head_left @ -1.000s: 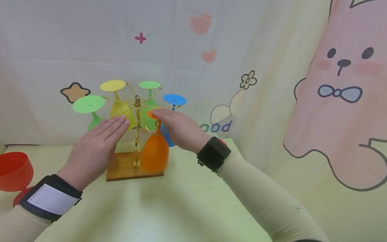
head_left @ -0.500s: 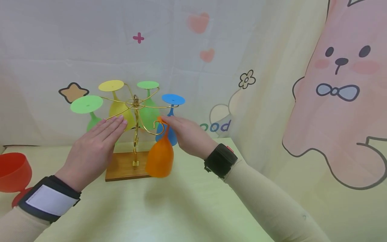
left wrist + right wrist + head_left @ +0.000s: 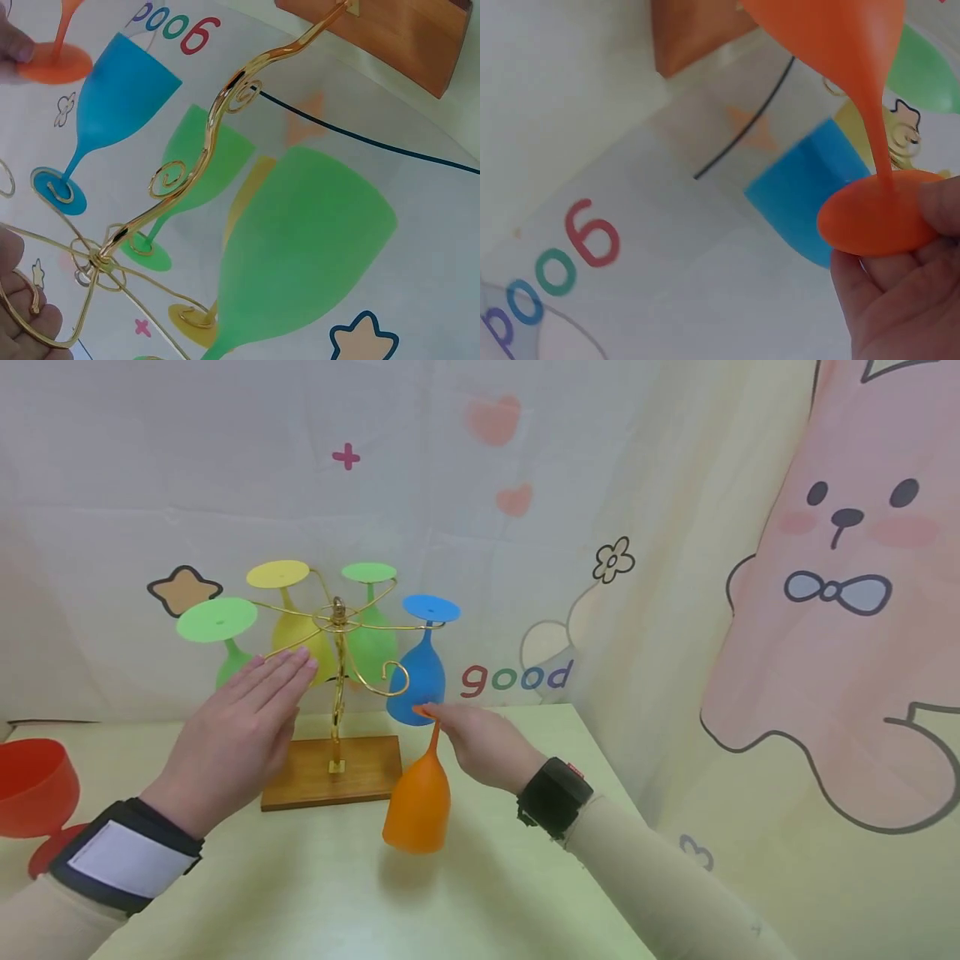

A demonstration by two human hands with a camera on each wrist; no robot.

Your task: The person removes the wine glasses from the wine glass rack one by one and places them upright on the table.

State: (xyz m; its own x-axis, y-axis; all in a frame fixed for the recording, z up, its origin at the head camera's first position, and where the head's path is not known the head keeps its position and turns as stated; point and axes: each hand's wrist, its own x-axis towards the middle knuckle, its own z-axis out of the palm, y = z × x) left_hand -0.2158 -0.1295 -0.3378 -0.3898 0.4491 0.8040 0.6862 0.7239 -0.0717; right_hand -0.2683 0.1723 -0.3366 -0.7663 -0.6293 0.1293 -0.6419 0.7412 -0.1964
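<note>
My right hand (image 3: 487, 739) pinches the round foot of an orange goblet (image 3: 417, 810), which hangs upside down, tilted, in front of the rack's right side. In the right wrist view the thumb lies on top of the foot (image 3: 885, 217) with fingers beneath. My left hand (image 3: 228, 735) is at the front left arm of a gold wire goblet rack (image 3: 339, 693); the left wrist view shows its fingers around a wire hook (image 3: 34, 341). A bare curled hook (image 3: 407, 681) faces front right. A blue goblet (image 3: 426, 668) hangs upside down behind it.
Also upside down on the rack are a yellow goblet (image 3: 277, 574), a green goblet (image 3: 375, 643) at the back and another green goblet (image 3: 217, 621) at left. The rack's wooden base (image 3: 378, 768) stands on the table. A red goblet (image 3: 33, 789) is at far left.
The right hand has drawn the orange goblet out of the front right hook and carried it down, right and nearer. My left hand has stayed at the rack.
</note>
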